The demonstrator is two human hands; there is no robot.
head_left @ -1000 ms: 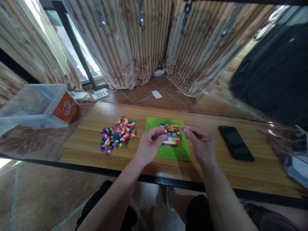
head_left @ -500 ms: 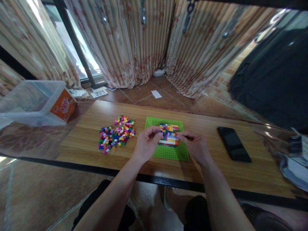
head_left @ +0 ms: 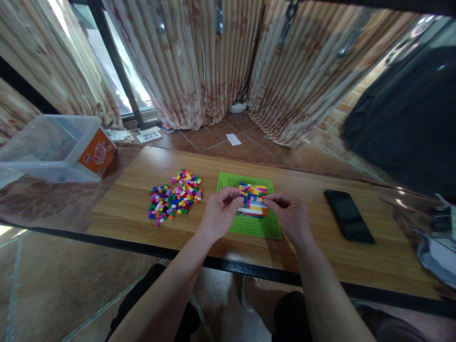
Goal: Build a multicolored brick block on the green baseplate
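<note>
A green baseplate (head_left: 249, 227) lies on the wooden table (head_left: 124, 199) with a patch of small coloured bricks (head_left: 253, 194) built on it. My left hand (head_left: 219, 216) rests at the patch's left edge, fingers curled, thumb and forefinger pinched against the bricks. From the other side, my right hand (head_left: 290, 216) closes its fingertips at the patch's right edge. Whether either pinch holds a loose brick is hidden. A heap of loose coloured bricks (head_left: 175, 197) lies to the left of the plate.
A black phone (head_left: 349, 216) lies on the table to the right. A clear plastic box (head_left: 53, 149) with an orange label stands at the far left. Curtains hang behind the table, and a dark cloth-covered shape sits at the right.
My right hand has come down and left from above the plate's right side to the brick patch. The left hand stays at the patch's left edge.
</note>
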